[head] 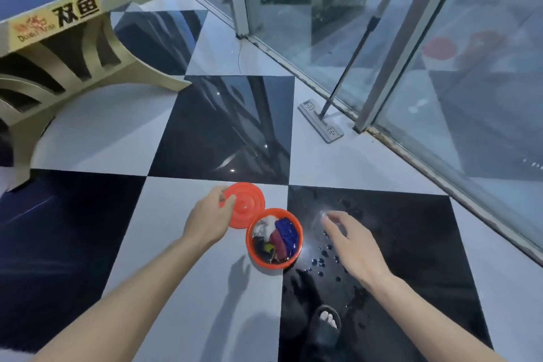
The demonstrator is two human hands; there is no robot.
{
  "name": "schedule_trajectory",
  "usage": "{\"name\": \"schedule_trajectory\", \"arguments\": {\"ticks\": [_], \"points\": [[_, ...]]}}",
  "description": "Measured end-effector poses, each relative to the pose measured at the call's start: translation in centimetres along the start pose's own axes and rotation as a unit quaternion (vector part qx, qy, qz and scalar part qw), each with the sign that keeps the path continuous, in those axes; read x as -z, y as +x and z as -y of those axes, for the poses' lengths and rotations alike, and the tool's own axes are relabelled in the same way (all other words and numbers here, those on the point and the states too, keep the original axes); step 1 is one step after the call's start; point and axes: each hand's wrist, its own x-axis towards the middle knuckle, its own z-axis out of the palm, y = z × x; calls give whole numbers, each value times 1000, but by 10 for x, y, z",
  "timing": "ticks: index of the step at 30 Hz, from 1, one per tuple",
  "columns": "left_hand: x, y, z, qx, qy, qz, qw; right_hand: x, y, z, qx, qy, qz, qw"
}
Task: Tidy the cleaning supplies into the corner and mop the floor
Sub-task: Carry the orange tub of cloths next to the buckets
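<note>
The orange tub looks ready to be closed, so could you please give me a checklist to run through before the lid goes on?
1. Lid in hand: ok. The left hand grips the orange lid by its edge.
2. Lid on the tub: not ok. The tub is open, the lid beside its rim.
3. Contents below the rim: cannot tell. The cloths fill much of it.
4. Right hand free to steady the tub: ok. The right hand is open and empty.
5. Floor dry: not ok. Water drops sit on the black tile.
6. Mop available: ok. The mop leans at the glass door.
</note>
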Motion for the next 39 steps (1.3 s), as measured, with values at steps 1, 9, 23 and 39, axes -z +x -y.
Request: {"name": "schedule_trajectory", "arguments": {"ticks": [1,9,23,39], "points": [[-5,13,4,13,-15,3,1000,-6,16,3,0,1,10,1000],[-99,131,75,154,-100,23,983,-92,191,-35,-25,9,87,996],[-328,276,274,347,-290,204,868,-265,387,-225,-115,-67,163,978],[-361,334,291,168,-403,199,877,-300,421,-255,-86,-24,194,977]]}}
